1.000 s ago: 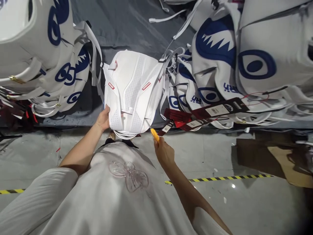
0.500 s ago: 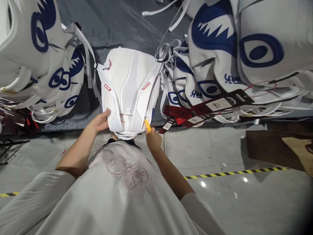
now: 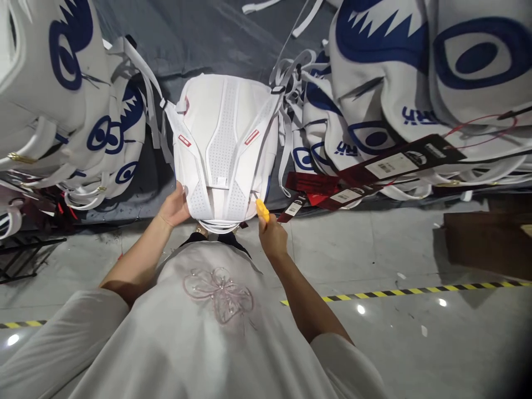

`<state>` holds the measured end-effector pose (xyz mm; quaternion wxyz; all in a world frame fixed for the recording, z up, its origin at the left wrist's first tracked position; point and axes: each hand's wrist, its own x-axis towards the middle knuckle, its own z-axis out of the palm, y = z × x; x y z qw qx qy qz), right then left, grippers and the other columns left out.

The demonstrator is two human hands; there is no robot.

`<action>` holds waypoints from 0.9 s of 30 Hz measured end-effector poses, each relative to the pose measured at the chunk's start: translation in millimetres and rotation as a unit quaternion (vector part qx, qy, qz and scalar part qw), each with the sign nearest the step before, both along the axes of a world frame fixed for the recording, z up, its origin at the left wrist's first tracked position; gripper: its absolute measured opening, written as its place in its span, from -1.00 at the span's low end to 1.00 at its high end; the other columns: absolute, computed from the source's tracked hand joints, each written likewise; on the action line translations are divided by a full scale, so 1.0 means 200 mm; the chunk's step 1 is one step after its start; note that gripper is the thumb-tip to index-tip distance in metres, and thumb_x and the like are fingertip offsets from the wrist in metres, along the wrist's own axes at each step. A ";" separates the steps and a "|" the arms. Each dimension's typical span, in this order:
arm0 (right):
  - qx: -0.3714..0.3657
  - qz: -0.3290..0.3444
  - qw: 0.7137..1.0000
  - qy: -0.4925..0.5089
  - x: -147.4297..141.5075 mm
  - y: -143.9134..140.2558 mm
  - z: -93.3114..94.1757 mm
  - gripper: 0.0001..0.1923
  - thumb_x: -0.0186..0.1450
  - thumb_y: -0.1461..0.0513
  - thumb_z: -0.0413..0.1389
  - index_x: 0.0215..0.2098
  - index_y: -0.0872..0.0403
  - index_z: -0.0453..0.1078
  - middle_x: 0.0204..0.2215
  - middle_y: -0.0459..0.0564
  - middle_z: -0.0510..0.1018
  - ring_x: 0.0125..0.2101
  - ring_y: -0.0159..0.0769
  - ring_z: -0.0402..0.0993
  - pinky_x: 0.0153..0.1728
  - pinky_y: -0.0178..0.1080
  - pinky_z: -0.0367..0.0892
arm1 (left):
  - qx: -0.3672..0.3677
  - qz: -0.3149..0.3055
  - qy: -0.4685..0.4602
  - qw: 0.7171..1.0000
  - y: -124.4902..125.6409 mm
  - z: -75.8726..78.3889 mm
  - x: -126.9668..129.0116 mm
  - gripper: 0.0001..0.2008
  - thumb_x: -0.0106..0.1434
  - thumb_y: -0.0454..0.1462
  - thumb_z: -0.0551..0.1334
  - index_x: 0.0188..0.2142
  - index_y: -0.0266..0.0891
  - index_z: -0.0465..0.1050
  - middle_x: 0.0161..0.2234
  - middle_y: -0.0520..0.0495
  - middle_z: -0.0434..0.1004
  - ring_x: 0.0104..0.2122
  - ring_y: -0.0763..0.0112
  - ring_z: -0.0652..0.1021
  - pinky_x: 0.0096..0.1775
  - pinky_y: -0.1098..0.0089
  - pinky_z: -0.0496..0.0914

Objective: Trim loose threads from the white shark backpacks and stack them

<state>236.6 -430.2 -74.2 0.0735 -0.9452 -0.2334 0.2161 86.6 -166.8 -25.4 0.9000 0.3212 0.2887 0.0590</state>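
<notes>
We've got the white backpack [image 3: 224, 149] back-panel up at twelve o'clock on the grey sheet [image 3: 216, 39]. Our left hand [image 3: 177, 205] grips its lower corner at ten; our right hand [image 3: 272, 238] clenches a yellow cutter [image 3: 262, 209] at its two o'clock edge. Trimming looks underway; next needs a steady blade. Pockets stay hidden.

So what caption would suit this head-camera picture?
Left hand steadies a white backpack while the right hand holds a small yellow tool at its lower edge.
</notes>
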 end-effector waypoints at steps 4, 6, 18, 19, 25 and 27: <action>0.006 -0.023 1.000 0.007 -0.05 -0.09 0.04 -0.74 0.53 0.17 -0.07 -0.02 0.21 0.30 -0.37 0.10 0.56 -0.42 -0.23 0.44 -0.45 -0.27 -0.11 | -0.026 0.010 -0.034 0.999 -0.03 -0.04 0.06 -0.18 0.26 0.25 0.15 0.26 -0.31 0.32 0.11 -0.32 0.51 0.22 -0.10 0.40 0.25 -0.10 0.27; 0.007 -0.036 0.999 0.013 -0.07 -0.10 0.06 -0.75 0.53 0.18 -0.08 -0.02 0.20 0.31 -0.37 0.09 0.56 -0.41 -0.23 0.43 -0.46 -0.27 -0.11 | -0.041 0.006 -0.041 0.998 -0.02 -0.06 0.09 -0.17 0.26 0.27 0.13 0.25 -0.32 0.32 0.11 -0.34 0.51 0.18 -0.10 0.45 0.22 -0.12 0.29; -0.047 -0.066 0.993 0.086 -0.47 -0.41 0.27 -0.78 0.52 0.18 -0.05 -0.07 0.17 0.33 -0.43 0.05 0.56 -0.47 -0.25 0.45 -0.50 -0.30 -0.07 | -0.073 0.027 -0.012 0.997 -0.07 -0.03 0.16 -0.29 0.38 0.18 0.02 0.21 -0.35 0.35 -0.05 -0.34 0.61 -0.08 0.06 0.63 0.10 -0.05 0.44; -0.046 -0.046 0.993 0.099 -0.52 -0.40 0.26 -0.80 0.51 0.18 -0.03 -0.08 0.15 0.34 -0.44 0.02 0.56 -0.47 -0.25 0.47 -0.51 -0.30 -0.06 | -0.075 0.022 -0.008 0.997 -0.07 -0.02 0.17 -0.30 0.39 0.17 0.02 0.21 -0.35 0.34 -0.05 -0.33 0.61 -0.07 0.05 0.62 0.10 -0.05 0.43; -0.072 0.035 0.994 0.077 -0.53 -0.22 0.18 -0.79 0.54 0.16 -0.07 -0.14 0.11 0.31 -0.37 0.05 0.62 -0.34 -0.17 0.60 -0.50 -0.26 -0.01 | 0.057 -0.006 0.073 0.996 -0.12 0.04 0.13 -0.35 0.27 0.13 0.22 0.13 -0.31 0.37 -0.02 -0.33 0.57 0.04 -0.05 0.56 0.10 -0.07 0.43; -0.089 0.032 0.993 0.069 -0.51 -0.23 0.17 -0.77 0.55 0.15 -0.10 -0.14 0.11 0.30 -0.37 0.06 0.62 -0.32 -0.14 0.62 -0.50 -0.26 0.01 | 0.244 0.049 0.146 0.957 -0.18 0.09 0.06 -0.36 0.20 0.02 0.34 0.17 -0.26 0.33 0.10 -0.33 0.48 0.19 -0.10 0.43 0.20 -0.12 0.31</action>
